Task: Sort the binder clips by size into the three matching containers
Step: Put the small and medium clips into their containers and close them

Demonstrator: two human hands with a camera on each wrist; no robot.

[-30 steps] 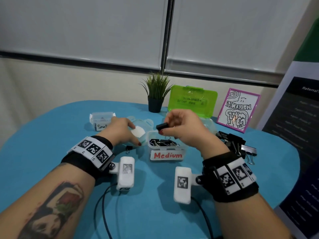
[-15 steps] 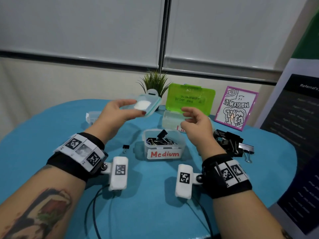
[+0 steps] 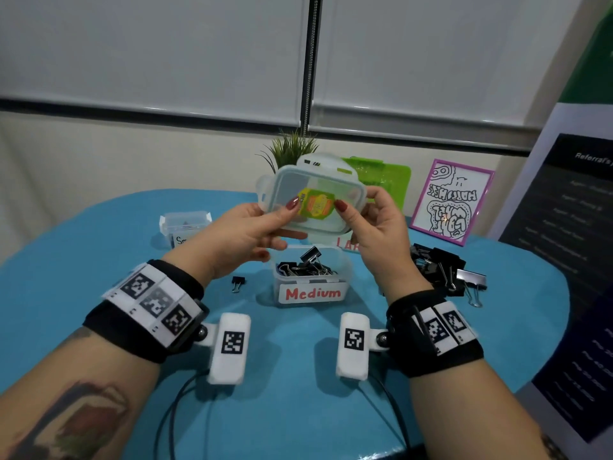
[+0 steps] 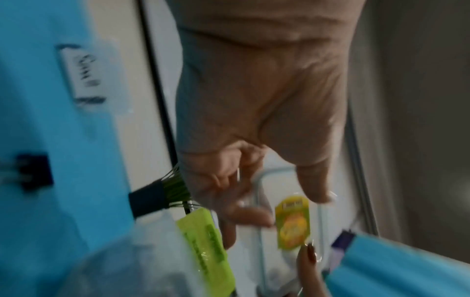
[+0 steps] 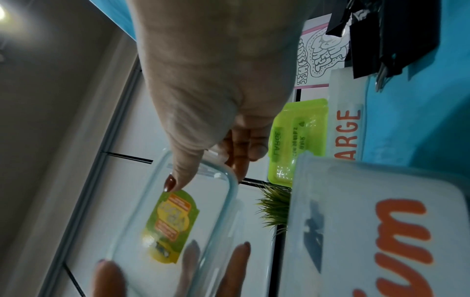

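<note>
Both hands hold a clear lid (image 3: 311, 197) with a yellow-green sticker (image 3: 315, 204) up in the air above the Medium container (image 3: 311, 277), which is full of black binder clips. My left hand (image 3: 252, 227) grips the lid's left side, thumb on top. My right hand (image 3: 371, 220) pinches its right side. The same lid (image 5: 183, 217) and sticker show in the right wrist view, and blurred in the left wrist view as the lid (image 4: 287, 201). One small clip (image 3: 237, 283) lies left of the Medium container. A pile of large clips (image 3: 441, 270) lies on the right.
The Small container (image 3: 185, 224) stands at the back left. The Large container (image 3: 346, 244) is mostly hidden behind my right hand, its green lid (image 3: 384, 180) upright behind. A potted plant (image 3: 292, 147) and a framed drawing (image 3: 451, 200) stand at the back of the blue table (image 3: 292, 376).
My right hand let a medium clip go into the Medium container. My left hand lifted the clear lid off the table, and now both hands hold it, turned sticker side towards me.
</note>
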